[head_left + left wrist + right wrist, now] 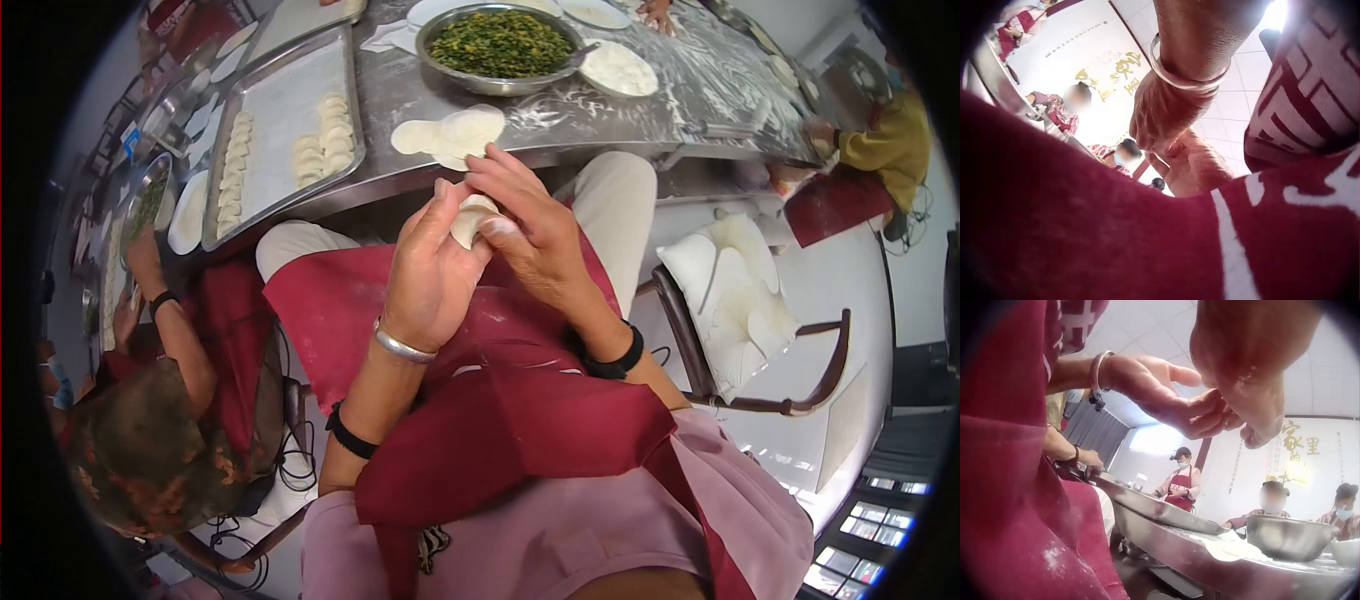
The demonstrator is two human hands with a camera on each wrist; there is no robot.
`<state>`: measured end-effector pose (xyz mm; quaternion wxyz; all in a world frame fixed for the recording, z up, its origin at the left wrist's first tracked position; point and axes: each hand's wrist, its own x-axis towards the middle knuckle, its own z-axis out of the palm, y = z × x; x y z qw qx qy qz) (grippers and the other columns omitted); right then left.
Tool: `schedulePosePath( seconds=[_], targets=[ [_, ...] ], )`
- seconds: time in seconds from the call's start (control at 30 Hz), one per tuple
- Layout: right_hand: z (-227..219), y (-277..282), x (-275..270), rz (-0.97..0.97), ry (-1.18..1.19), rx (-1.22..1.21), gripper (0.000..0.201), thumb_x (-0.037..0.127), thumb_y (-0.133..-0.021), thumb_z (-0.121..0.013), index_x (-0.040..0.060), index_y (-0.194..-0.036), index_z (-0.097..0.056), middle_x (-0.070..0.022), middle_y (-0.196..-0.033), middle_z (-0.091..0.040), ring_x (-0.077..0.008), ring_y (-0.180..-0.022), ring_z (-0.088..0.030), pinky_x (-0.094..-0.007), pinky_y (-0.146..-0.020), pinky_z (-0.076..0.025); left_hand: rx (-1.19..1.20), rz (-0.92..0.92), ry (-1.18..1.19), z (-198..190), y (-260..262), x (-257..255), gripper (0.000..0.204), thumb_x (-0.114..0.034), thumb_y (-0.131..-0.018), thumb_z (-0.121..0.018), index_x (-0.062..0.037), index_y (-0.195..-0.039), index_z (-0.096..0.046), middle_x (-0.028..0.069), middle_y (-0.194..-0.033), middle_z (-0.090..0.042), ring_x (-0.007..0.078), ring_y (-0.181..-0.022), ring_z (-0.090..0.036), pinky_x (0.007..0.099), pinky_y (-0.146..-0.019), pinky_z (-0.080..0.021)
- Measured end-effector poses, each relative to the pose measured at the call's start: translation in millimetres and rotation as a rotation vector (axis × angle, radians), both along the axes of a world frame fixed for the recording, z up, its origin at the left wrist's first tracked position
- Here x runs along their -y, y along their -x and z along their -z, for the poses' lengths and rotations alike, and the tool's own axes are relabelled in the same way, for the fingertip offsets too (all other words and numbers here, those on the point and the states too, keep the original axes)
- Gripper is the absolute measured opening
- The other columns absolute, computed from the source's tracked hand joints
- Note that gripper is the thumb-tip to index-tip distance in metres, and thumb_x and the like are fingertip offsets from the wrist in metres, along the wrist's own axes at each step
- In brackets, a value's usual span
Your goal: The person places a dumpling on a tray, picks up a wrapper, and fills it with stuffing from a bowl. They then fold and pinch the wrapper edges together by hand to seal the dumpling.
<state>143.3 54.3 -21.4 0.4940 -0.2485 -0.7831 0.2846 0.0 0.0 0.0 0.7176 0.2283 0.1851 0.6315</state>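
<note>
In the head view a pale folded dough piece (470, 222) lies between the two hands, above the lap. The left hand (436, 262) cups it from the left, thumb raised along its side. From the right, the right hand (535, 232) pinches the dough's edge with its thumb, fingers reaching over the left fingertips. Both hands meet in the right wrist view too, the left hand (1154, 390) palm up under the right hand (1241, 381); the dough is hidden there. The left wrist view shows the left hand (1169, 115) against the right hand (1194, 165), dough hidden.
Flat dough wrappers (455, 135) overlap at the table's near edge. Behind them stand a steel bowl (470, 82) of green filling and a plate of flour (618, 68). A tray (282, 85) with rows of dumplings (232, 170) is at left; people sit on both sides.
</note>
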Motion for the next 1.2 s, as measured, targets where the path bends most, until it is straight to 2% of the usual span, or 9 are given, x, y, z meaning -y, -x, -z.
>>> schedulePosePath(
  seconds=[0.07,0.2,0.27,0.37,0.43,0.67,0.8,1.03,1.2],
  targets=[
    [4,-6,-1,-0.044,0.077,-0.055,0.047,0.003,-0.080,-0.065,0.0021,-0.126,-0.061,-0.0180,-0.133,-0.058,-0.0333,-0.134,-0.046,-0.0411,-0.110,-0.038,-0.078,-0.037,-0.028,4,10,3,0.045,-0.021,-0.098,-0.057,0.0065,-0.133,-0.047,0.0172,-0.127,-0.056,0.0244,-0.119,-0.054,0.0397,-0.103,-0.045],
    [27,8,-42,-0.030,0.290,0.022,0.033,0.005,-0.088,-0.062,0.0010,-0.121,-0.064,-0.0163,-0.127,-0.064,-0.0279,-0.119,-0.060,-0.0344,-0.100,-0.045,-0.284,-0.108,0.083,16,54,-27,0.039,-0.006,-0.095,-0.058,0.0070,-0.131,-0.049,0.0171,-0.116,-0.062,0.0228,-0.104,-0.063,0.0359,-0.096,-0.051],
    [42,11,-57,-0.027,0.437,0.063,0.031,0.007,-0.090,-0.062,0.0005,-0.121,-0.064,-0.0161,-0.125,-0.065,-0.0234,-0.115,-0.062,-0.0311,-0.095,-0.047,-0.394,-0.135,0.145,16,74,-37,0.039,-0.005,-0.094,-0.058,0.0066,-0.131,-0.049,0.0170,-0.116,-0.062,0.0226,-0.103,-0.064,0.0349,-0.094,-0.052],
    [79,13,-79,-0.070,0.578,0.162,0.028,0.007,-0.090,-0.063,-0.0003,-0.117,-0.066,-0.0160,-0.116,-0.069,-0.0229,-0.106,-0.066,-0.0308,-0.091,-0.049,-0.558,-0.177,0.208,23,108,-53,0.037,-0.001,-0.093,-0.058,0.0066,-0.128,-0.051,0.0160,-0.113,-0.063,0.0226,-0.100,-0.065,0.0336,-0.092,-0.054],
    [90,17,-89,-0.113,0.561,0.212,0.025,0.007,-0.090,-0.063,-0.0008,-0.114,-0.067,-0.0160,-0.113,-0.070,-0.0231,-0.103,-0.067,-0.0310,-0.089,-0.050,-0.679,-0.196,0.229,25,134,-65,0.035,0.000,-0.093,-0.057,0.0069,-0.127,-0.053,0.0154,-0.111,-0.064,0.0227,-0.100,-0.065,0.0336,-0.091,-0.054],
    [121,28,-112,-0.132,0.691,0.198,0.021,0.007,-0.088,-0.064,-0.0011,-0.108,-0.069,-0.0153,-0.105,-0.072,-0.0226,-0.095,-0.069,-0.0311,-0.084,-0.052,-0.999,-0.540,0.260,14,216,-107,0.029,0.007,-0.090,-0.056,0.0066,-0.119,-0.061,0.0117,-0.105,-0.067,0.0166,-0.093,-0.066,0.0292,-0.083,-0.057],
    [130,20,-110,-0.084,0.788,0.238,0.022,0.006,-0.088,-0.064,-0.0007,-0.107,-0.070,-0.0147,-0.103,-0.073,-0.0203,-0.094,-0.069,-0.0300,-0.083,-0.051,-1.185,-0.664,0.317,29,258,-139,0.031,0.009,-0.087,-0.057,0.0066,-0.118,-0.063,0.0106,-0.107,-0.067,0.0138,-0.090,-0.065,0.0283,-0.082,-0.057],
    [138,6,-111,-0.020,0.892,0.237,0.023,0.002,-0.086,-0.066,-0.0011,-0.108,-0.070,-0.0151,-0.106,-0.072,-0.0206,-0.097,-0.068,-0.0311,-0.085,-0.051,-1.288,-0.610,0.361,50,311,-208,0.033,0.010,-0.085,-0.057,0.0053,-0.117,-0.064,0.0099,-0.104,-0.067,0.0151,-0.086,-0.066,0.0279,-0.081,-0.057],
    [134,10,-118,-0.012,0.949,0.302,0.024,0.001,-0.085,-0.066,-0.0016,-0.109,-0.069,-0.0165,-0.109,-0.071,-0.0234,-0.100,-0.068,-0.0318,-0.087,-0.051,-1.424,-0.454,0.321,70,313,-239,0.031,0.010,-0.082,-0.059,0.0036,-0.112,-0.068,0.0057,-0.095,-0.069,0.0100,-0.081,-0.063,0.0240,-0.073,-0.054]
  ],
)
